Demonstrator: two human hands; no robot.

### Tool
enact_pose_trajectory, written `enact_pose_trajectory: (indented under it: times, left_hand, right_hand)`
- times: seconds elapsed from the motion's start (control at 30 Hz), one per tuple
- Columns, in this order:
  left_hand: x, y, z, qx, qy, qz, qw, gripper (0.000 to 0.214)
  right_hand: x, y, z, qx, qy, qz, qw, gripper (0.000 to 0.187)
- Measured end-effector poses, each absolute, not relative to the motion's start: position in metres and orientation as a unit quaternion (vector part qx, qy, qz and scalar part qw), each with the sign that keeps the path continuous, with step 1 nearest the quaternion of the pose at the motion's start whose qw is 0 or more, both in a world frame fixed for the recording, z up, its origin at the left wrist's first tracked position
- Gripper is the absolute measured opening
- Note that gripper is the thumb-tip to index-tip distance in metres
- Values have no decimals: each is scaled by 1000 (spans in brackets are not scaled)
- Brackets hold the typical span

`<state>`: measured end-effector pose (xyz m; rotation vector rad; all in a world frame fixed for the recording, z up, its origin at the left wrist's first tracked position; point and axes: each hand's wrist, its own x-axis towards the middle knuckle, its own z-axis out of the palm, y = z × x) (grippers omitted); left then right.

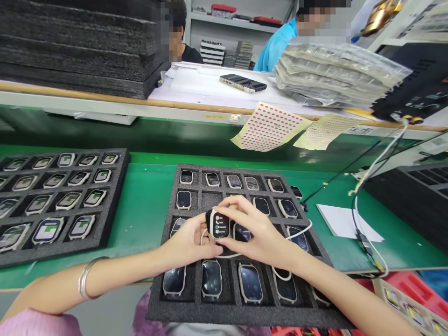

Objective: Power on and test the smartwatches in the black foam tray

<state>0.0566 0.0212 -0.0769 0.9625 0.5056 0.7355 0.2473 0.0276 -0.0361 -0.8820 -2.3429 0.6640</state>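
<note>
A smartwatch case [221, 224] without a strap is held up between my two hands, its screen lit with a menu list. My left hand [194, 240] grips it from the left, fingers curled behind with a black piece at the watch's edge. My right hand [255, 228] pinches the case by its top and bottom edges. A white cable [301, 233] runs from the right under my right wrist to near my left fingers. Beneath both hands lies a grey foam tray [210, 200] of dark-screened watch cases, such as one in the front row [212, 279].
Another foam tray [119, 186] of watches, several with green on their screens, lies left. Black foam [77, 46] is stacked on the shelf, near a phone [243, 83] and plastic trays [332, 70]. Cables [357, 210] hang at right by white paper [346, 221]. Two people sit beyond.
</note>
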Motion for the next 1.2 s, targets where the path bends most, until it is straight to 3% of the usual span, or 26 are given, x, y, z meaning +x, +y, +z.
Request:
enact_pose_trajectory:
  times: [0.2,0.37,0.57,0.77,0.93,1.2]
  left_hand:
    - [56,21,-75,520,314,302,735,25]
    - [53,20,-76,528,325,299,725,24]
    - [48,19,-74,493,283,291,770,28]
    - [45,19,-69,464,197,263,822,35]
    - [43,19,-71,465,175,249,831,31]
    - [46,18,-69,455,177,273,829,33]
  right_hand:
    - [245,26,-38,-328,-899,211,200,50]
    - [243,29,-41,-320,-894,226,218,46]
    - [247,41,-41,-200,-863,367,283,54]
    - [245,45,-44,-157,-767,551,290,34]
    - [240,42,-49,-160,-705,613,319,26]
    - [242,46,-51,-165,-681,646,302,32]
